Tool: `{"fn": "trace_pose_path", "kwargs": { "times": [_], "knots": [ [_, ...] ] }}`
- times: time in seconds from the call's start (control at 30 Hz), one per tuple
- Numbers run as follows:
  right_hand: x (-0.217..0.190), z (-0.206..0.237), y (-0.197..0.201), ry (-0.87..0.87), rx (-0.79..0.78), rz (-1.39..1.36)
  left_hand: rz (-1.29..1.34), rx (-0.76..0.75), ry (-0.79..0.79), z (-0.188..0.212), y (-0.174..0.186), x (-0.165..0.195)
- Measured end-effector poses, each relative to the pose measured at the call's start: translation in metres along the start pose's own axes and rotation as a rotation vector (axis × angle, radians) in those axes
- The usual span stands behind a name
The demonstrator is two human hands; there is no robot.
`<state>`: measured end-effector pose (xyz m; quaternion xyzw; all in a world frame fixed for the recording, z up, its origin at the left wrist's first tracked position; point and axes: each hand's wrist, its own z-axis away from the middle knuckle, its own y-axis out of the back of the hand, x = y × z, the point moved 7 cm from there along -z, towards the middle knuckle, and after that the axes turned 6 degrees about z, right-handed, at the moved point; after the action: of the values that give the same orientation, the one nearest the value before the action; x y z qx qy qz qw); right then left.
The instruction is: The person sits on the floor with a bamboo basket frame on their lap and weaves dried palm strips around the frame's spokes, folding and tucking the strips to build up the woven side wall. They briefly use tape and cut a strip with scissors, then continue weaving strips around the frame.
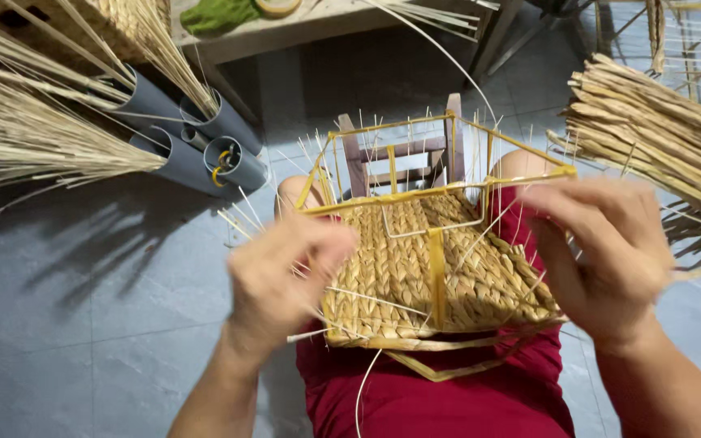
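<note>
Two hands frame the half-woven basket (436, 268) resting on my lap, its yellow wire frame (440, 199) rising above the plaited wall. My left hand (281, 276) is curled at the basket's left edge, fingers bent around thin pale spokes (367, 298); its grip is blurred. My right hand (602, 255) hovers half-open at the right corner; I cannot tell whether it holds anything.

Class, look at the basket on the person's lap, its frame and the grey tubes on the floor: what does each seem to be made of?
Basket: plaited dried plant fibre, perhaps rush or seagrass; matt tan braided strands. Frame: thin straight bars wrapped in glossy yellow strip, probably metal wire underneath, though the core is hidden. Grey tubes: smooth, uniform walls, likely plastic pipe. The left hand and right hand are blurred at the basket's sides.
</note>
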<state>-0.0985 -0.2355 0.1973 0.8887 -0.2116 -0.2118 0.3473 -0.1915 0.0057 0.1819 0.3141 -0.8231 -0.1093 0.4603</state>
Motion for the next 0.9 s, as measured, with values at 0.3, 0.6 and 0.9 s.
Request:
{"fn": "trace_pose_path", "kwargs": {
  "times": [0.3,0.6,0.9],
  "knots": [
    [-0.019,0.04,-0.067,-0.209,-0.274,-0.147,0.136,-0.179,-0.041,0.04,-0.071,-0.001],
    [-0.008,0.057,-0.12,-0.293,-0.334,-0.044,0.645,-0.058,0.591,0.055,-0.1,-0.053],
    [-0.013,0.055,-0.089,-0.288,-0.457,-0.019,1.04,-0.041,0.628,0.059,-0.137,-0.076]
  ]
}}
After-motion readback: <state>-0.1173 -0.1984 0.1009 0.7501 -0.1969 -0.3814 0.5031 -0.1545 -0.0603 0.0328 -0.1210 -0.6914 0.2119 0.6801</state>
